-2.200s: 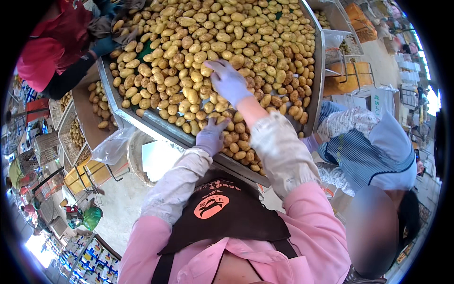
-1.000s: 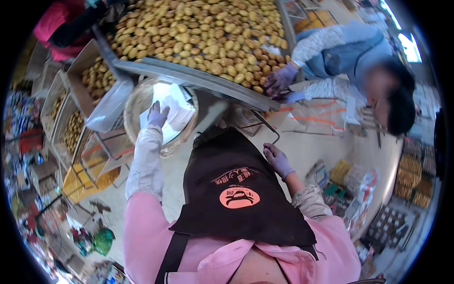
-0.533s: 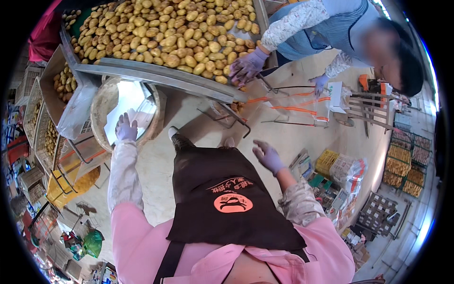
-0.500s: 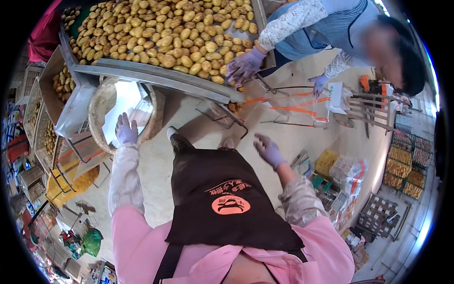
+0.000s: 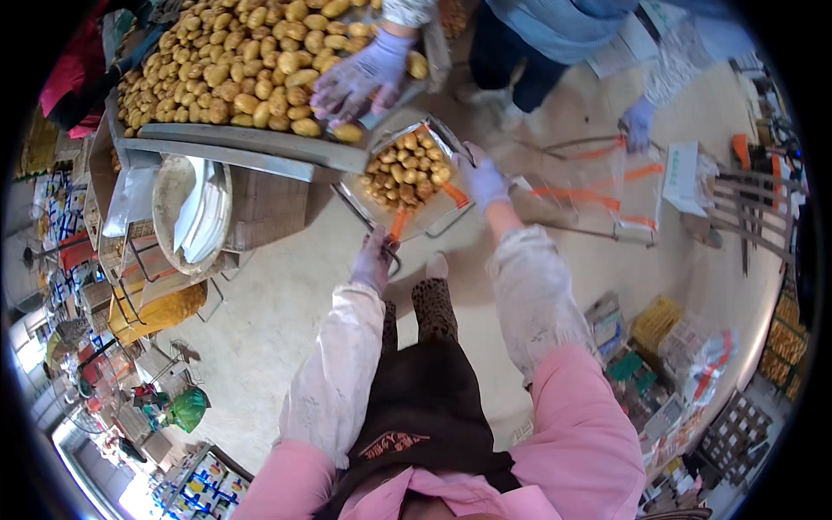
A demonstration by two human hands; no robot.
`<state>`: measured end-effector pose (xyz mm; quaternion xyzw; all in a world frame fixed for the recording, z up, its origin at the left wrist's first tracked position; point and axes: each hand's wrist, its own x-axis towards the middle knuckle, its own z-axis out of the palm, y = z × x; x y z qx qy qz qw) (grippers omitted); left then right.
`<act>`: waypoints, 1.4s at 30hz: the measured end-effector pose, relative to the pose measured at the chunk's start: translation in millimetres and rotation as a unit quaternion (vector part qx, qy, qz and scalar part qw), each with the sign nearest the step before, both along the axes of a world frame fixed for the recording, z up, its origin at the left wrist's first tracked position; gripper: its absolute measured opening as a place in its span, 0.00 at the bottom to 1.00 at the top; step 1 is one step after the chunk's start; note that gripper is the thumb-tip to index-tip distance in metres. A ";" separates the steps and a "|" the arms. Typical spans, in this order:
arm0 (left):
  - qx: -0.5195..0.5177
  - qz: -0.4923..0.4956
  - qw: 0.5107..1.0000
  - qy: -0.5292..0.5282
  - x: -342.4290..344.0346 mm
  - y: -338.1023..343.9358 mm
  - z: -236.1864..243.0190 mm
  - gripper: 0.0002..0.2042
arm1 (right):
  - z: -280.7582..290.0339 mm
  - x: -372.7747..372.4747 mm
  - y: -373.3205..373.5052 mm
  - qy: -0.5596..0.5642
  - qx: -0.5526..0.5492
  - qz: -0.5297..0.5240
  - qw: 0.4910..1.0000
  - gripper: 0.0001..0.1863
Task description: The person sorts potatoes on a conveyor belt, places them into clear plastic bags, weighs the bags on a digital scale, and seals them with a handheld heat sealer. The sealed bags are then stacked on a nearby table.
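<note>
The clear bag (image 5: pixel 425 220) of oval produce (image 5: pixel 407 172) sat in its wire frame (image 5: pixel 350 206), just off the sorting table's (image 5: pixel 251 146) near right corner. My left hand (image 5: pixel 373 263) and right hand (image 5: pixel 484 178) each gripped the frame. A co-worker's hand (image 5: pixel 364 80) lay by that corner; a basket (image 5: pixel 171 195) of white sheets (image 5: pixel 199 214) stood at the near edge.

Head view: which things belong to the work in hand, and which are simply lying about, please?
In the work, it seems:
left hand and right hand, at the wire frame
orange-banded clear bag there, holding oval produce
metal-edged table heaped with more

Apparently just lying about:
yellow crate
green bundle
white box
</note>
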<state>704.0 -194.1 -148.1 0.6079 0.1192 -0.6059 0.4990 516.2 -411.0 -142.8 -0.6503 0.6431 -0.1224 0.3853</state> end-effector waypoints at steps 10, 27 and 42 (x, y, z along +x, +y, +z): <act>0.013 -0.312 0.914 -0.258 -6.3 133.3 30.8 0.12 | 1.9 -91.5 327.6 -0.264 0.062 -0.347 0.898 0.17; -0.202 -0.559 0.689 -0.415 -57.5 315.9 54.1 0.21 | -26.2 -215.9 596.3 -0.584 0.115 -0.737 0.319 0.21; -0.242 -0.674 0.633 -0.294 -245.5 336.1 10.2 0.22 | 20.9 -280.8 642.7 -0.431 0.332 -0.560 0.624 0.23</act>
